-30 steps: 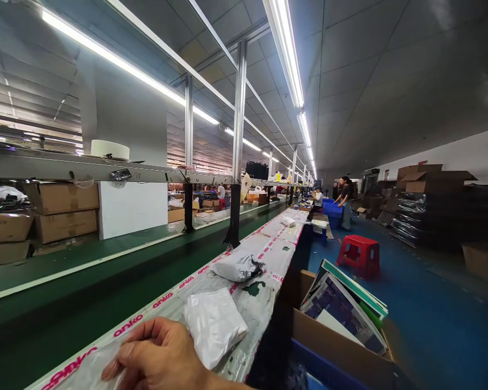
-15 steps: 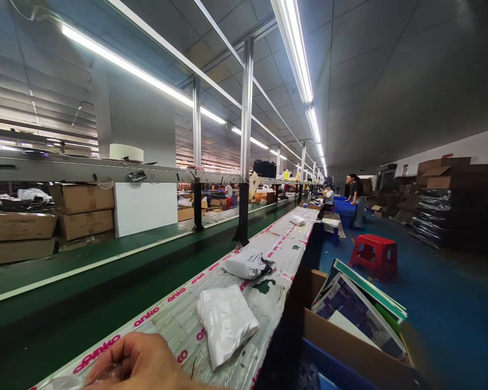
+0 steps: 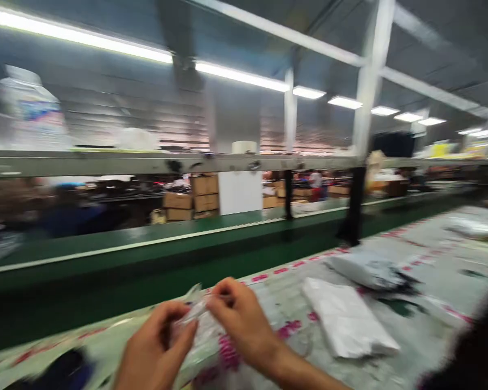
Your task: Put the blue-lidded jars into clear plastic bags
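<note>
My left hand (image 3: 158,341) is closed on one side of a crumpled clear plastic bag (image 3: 201,319), low in the middle of the head view. Fingers of my right hand (image 3: 239,319) pinch the bag's upper right part. What the bag holds, if anything, is too blurred to tell. To the right of my right hand a white packet (image 3: 350,319) lies flat on the covered bench (image 3: 276,281). Behind it rests another white packet (image 3: 366,268) with a dark end.
A green conveyor (image 3: 228,257) runs behind the bench, below a metal shelf (image 3: 138,164). On that shelf stand a white bottle (image 3: 36,116) and a tape roll (image 3: 244,147). A dark blue item (image 3: 67,371) lies at the lower left. Metal posts rise behind the bench.
The view has swung left. Both my hands now show, holding the clear bag between them; before, only one hand was visible, at the bottom edge. The white packets appear farther right.
</note>
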Demonstrator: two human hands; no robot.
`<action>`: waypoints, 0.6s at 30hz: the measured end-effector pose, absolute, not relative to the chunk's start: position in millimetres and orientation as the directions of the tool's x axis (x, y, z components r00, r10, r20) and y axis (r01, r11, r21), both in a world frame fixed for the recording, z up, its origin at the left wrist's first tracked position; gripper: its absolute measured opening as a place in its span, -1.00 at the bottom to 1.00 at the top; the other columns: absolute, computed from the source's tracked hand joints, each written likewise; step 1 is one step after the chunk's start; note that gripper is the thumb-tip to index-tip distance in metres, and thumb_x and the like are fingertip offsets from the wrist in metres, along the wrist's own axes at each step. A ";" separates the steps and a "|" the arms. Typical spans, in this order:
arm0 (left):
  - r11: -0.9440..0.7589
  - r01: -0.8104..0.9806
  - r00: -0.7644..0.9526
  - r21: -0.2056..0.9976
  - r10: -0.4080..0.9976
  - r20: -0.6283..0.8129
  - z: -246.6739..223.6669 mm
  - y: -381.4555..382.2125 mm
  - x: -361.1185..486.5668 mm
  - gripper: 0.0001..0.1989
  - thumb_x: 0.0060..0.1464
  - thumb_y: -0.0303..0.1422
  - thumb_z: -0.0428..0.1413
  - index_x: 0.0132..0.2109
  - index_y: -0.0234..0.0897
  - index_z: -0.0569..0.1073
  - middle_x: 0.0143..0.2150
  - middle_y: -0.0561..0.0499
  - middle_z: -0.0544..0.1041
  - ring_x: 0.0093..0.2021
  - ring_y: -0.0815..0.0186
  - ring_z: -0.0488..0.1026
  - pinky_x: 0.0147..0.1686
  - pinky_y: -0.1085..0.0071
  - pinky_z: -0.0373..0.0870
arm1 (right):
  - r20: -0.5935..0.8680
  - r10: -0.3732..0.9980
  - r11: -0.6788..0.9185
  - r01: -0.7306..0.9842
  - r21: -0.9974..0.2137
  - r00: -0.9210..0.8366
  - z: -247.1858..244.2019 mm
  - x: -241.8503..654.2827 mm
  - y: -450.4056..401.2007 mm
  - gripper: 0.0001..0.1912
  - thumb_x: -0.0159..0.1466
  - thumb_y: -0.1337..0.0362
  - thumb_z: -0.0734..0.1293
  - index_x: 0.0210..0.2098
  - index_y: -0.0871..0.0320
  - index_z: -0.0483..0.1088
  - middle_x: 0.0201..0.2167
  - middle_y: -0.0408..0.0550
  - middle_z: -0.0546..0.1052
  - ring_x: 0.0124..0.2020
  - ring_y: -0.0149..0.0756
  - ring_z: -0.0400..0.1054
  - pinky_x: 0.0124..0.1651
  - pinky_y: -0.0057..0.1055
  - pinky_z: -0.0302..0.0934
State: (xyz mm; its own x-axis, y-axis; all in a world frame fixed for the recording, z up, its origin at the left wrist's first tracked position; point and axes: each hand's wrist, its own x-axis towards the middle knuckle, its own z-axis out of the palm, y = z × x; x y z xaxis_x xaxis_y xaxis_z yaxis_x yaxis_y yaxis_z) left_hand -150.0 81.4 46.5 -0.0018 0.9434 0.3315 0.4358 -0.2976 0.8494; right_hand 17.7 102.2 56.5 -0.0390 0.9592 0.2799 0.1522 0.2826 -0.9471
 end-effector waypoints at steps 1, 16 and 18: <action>-0.278 0.444 0.024 0.851 0.954 0.299 49.3 75.2 -162.1 -0.63 0.18 -0.03 0.07 -0.09 -0.25 0.43 -0.28 0.01 0.53 -0.34 0.27 0.43 -0.35 0.43 0.33 | 0.332 0.938 0.344 0.187 -0.920 -0.095 55.9 13.3 101.8 -0.76 0.21 0.13 0.36 -0.29 0.20 0.47 -0.36 -0.10 0.51 -0.33 -0.34 0.35 -0.30 -0.44 0.16; -0.181 0.461 -0.253 0.868 0.912 0.324 46.6 74.4 -322.3 -0.78 0.14 -0.24 0.15 -0.17 -0.31 0.46 -0.24 0.00 0.54 -0.23 0.31 0.48 -0.20 0.41 0.39 | 0.404 0.774 0.608 0.393 -0.690 -0.488 63.2 -127.1 142.1 -0.82 0.32 0.15 0.35 -0.19 0.12 0.45 -0.34 -0.16 0.53 -0.33 -0.36 0.37 -0.27 -0.40 0.16; -0.114 0.682 -0.290 0.722 0.864 0.411 35.5 84.8 -338.6 -0.90 0.19 -0.34 0.11 -0.17 -0.25 0.45 -0.21 0.07 0.53 -0.21 0.36 0.48 -0.18 0.44 0.37 | 0.400 0.747 0.659 0.514 -0.550 -0.531 60.7 -148.3 152.6 -0.85 0.35 0.18 0.34 -0.15 0.12 0.42 -0.29 -0.17 0.54 -0.28 -0.35 0.40 -0.24 -0.41 0.16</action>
State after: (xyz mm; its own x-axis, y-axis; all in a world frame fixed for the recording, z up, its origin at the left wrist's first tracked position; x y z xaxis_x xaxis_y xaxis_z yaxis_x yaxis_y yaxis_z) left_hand -338.6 84.8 35.5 -0.2903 0.8643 0.4109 0.6821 -0.1143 0.7222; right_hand -148.3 152.6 60.7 -0.5307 0.7473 0.3999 0.5135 0.6589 -0.5497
